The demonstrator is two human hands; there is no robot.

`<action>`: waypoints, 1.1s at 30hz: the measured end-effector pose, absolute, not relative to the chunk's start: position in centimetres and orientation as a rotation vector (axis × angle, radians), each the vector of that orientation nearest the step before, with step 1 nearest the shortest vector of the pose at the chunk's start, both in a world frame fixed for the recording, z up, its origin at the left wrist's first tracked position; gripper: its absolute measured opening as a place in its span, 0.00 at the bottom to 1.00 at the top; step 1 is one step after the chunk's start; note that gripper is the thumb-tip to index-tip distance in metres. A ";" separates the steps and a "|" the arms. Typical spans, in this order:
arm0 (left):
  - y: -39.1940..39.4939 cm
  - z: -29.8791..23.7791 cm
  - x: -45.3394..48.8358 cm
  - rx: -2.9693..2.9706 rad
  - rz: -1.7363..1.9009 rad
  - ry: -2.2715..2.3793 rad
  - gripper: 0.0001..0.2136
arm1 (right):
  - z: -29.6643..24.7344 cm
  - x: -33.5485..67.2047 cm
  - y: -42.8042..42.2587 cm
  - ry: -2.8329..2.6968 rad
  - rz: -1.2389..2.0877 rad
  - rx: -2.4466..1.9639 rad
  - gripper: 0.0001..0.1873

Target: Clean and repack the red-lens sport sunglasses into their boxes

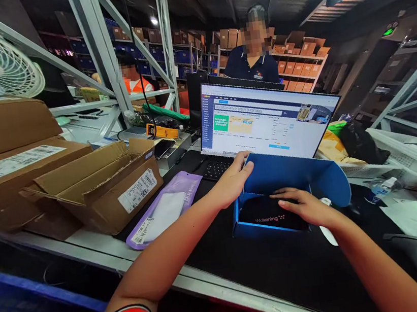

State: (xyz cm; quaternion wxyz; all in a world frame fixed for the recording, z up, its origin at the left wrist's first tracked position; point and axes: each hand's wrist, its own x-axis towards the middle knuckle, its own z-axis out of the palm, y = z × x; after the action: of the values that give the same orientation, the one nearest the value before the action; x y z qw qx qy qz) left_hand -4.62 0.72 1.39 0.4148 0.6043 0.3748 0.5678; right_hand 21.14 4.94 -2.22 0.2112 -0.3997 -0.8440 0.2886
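While the left hand (pixel 233 181) sits against the raised lid of a blue box (pixel 292 178), the right hand (pixel 303 206) lies flat on a black insert (pixel 266 218) printed "Wakening" inside that box. Both grips released: fingers spread, nothing clenched. Box open, lid standing up behind the insert, on a black mat (pixel 245 258) near the front edge of the desk (pixel 129 253).

Just behind the box: keyboard (pixel 216 169), monitor (pixel 268 117) showing a web page. To the left: purple mailer (pixel 164 210) with a white label, lying beside an opened carton (pixel 98 191); more cartons (pixel 0 152) stacked beyond it. To the right: water bottle (pixel 380 189), loose papers (pixel 412 218). Far side: co-worker in a navy polo (pixel 254 65) standing past the monitor, shelves (pixel 297 73) of cartons behind.
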 end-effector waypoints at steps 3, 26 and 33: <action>0.3 1.0 -4.6 1.523 1.443 0.957 0.15 | -4.5 20.7 5.0 -2.338 0.689 -1.229 0.18; -7.6 -9.2 -2.6 1.552 1.401 1.235 0.22 | -7.3 32.2 -5.6 -1.907 0.547 -1.592 0.50; -9.6 -15.5 -0.4 1.514 1.505 1.354 0.31 | -11.4 25.4 -5.4 -1.672 0.683 -1.234 0.30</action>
State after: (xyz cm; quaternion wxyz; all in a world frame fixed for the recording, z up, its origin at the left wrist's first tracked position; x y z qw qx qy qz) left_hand -0.38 -9.56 -15.47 0.3020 0.5710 0.5106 0.5675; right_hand 25.44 -5.41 -11.40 0.4594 -0.5010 -0.6789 0.2775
